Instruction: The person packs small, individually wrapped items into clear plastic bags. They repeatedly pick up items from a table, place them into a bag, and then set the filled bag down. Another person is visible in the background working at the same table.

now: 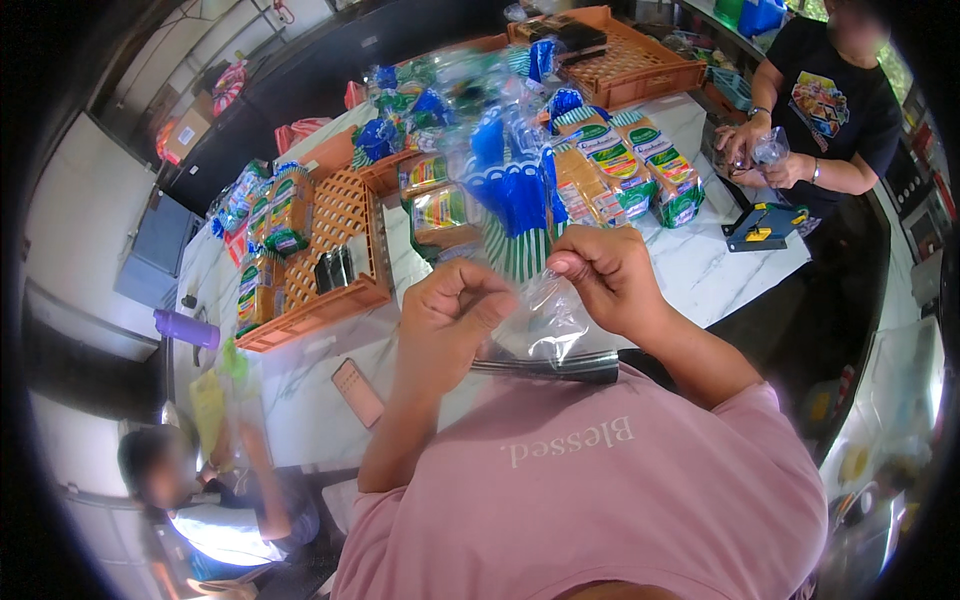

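right hand (615, 280) pinches the striped bag (516, 235); left hand (450, 312) half-curled (its hold unclear).

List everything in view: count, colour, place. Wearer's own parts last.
Marble-look table: one; white, grey-veined; centre.
Crates: at least two; orange; table's left and far side.
Packaged loaves: several; brown bread, printed wraps; table and left crate.
Dark packets: count unclear; black; left crate.
Bread bag: one; clear, blue, green-striped; centre, in front of wearer.
Tumbler: one; purple; table's left edge.
Phone or calculator: one; pink; table's near side.
Tape dispenser, likely: one; blue, yellow; table's right corner.
Black strip: one; black; below the bag.
Co-workers: two; dark top right, light top lower left.
Background clutter: too blurred to count.
T-shirt: one; pink; on wearer.
Hands: two; bare; at bag's near end.
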A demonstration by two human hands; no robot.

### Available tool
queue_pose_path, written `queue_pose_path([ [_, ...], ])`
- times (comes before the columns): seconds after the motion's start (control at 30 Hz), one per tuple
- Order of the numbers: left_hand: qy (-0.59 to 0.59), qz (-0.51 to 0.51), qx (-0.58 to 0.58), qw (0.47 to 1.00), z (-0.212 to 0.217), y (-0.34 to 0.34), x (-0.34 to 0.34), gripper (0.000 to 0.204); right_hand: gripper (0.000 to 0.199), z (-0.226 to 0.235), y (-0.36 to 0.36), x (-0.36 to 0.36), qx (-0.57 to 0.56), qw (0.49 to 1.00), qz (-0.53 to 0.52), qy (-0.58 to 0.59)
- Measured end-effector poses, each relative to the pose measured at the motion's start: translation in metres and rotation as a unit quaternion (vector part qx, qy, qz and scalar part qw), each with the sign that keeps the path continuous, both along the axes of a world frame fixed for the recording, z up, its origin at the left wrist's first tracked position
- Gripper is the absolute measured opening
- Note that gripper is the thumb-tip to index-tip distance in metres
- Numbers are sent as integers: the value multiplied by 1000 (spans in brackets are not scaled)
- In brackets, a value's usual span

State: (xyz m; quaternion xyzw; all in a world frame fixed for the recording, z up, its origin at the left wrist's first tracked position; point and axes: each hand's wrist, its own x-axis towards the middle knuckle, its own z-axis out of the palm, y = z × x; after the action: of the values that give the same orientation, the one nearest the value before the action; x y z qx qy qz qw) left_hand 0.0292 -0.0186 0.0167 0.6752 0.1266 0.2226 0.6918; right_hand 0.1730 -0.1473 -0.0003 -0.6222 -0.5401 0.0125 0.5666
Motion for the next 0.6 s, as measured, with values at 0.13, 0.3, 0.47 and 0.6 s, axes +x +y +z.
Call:
queue_pose_path([
  [0.13,-1,6,-14,1000,-2,5,9,16,13,3,2,6,67,998,16,10],
  [0.3,-37,-39,-14,998,-8,11,16,13,33,21,-3,6,62,989,47,-125],
  [0.47,-27,-132,-89,987,-6,15,13,20,31,4,-1,5,83,990,25,-108],
  [0.6,-33,-111,-234,965,-12,12,15,21,27,-1,6,2,134,989,8,-66],
])
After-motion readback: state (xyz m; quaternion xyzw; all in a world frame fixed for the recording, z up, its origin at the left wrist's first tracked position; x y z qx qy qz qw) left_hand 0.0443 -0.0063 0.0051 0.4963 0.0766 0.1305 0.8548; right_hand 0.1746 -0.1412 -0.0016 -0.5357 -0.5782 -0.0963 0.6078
